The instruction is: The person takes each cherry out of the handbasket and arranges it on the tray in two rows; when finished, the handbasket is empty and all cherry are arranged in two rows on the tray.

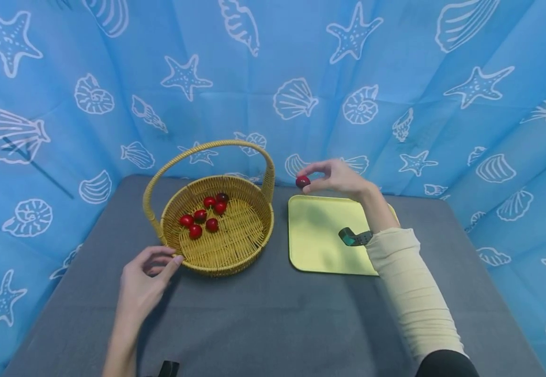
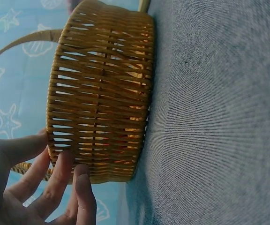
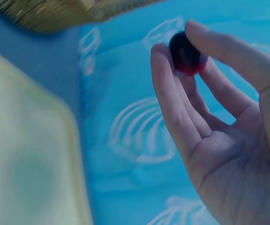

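A dark red cherry (image 1: pixel 303 181) is pinched between the thumb and fingers of my right hand (image 1: pixel 341 178), raised above the far left corner of the yellow tray (image 1: pixel 320 235). In the right wrist view the cherry (image 3: pixel 187 54) sits at the fingertips. My left hand (image 1: pixel 145 280) grips the near left rim of a round wicker basket (image 1: pixel 265 230), thumb over the edge. From the left wrist, the fingers (image 2: pixel 60 176) lie against the basket's woven side (image 2: pixel 102 93). Several red cherries (image 1: pixel 200 215) lie inside, toward the basket's left and back.
The basket's tall arched handle (image 1: pixel 216 144) rises above it. Grey cloth (image 1: pixel 263 324) covers the table. Behind and at both sides hangs a blue curtain (image 1: pixel 244 68) with white shells and starfish. A black strap piece (image 1: pixel 168 368) shows near the left forearm.
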`<state>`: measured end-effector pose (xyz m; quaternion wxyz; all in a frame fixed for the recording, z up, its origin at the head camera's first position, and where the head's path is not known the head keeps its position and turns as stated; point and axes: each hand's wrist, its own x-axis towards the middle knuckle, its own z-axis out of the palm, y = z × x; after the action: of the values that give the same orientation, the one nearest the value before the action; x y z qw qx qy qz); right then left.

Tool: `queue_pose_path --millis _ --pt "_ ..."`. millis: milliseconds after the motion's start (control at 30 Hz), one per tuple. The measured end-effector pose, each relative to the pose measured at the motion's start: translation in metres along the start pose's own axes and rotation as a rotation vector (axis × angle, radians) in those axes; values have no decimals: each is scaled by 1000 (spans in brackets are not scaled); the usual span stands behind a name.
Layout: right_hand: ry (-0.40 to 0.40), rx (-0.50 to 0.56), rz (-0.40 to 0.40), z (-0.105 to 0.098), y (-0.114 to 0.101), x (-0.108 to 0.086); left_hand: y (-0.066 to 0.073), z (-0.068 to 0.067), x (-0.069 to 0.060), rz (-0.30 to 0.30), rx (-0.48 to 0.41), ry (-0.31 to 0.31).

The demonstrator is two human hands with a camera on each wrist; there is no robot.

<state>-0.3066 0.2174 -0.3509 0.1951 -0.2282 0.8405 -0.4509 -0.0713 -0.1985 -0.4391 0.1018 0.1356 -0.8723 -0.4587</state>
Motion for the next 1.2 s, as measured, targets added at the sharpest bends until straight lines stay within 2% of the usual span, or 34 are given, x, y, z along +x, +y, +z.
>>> queue_pose_path --millis 233,333,500,633,900,1200 --pt "41 -15 68 10 43 4 0 1 0 6 5 6" --pt "39 -46 64 17 53 6 -1 1 0 25 -7 6" --pt "23 -5 69 27 67 11 -3 0 0 55 -38 4" --pt "24 -40 85 35 75 14 -3 1 0 56 -42 5" --pt "43 -137 65 40 86 15 -2 1 0 56 -41 9" --pt "47 -123 55 37 90 12 -1 0 -1 45 -24 12"
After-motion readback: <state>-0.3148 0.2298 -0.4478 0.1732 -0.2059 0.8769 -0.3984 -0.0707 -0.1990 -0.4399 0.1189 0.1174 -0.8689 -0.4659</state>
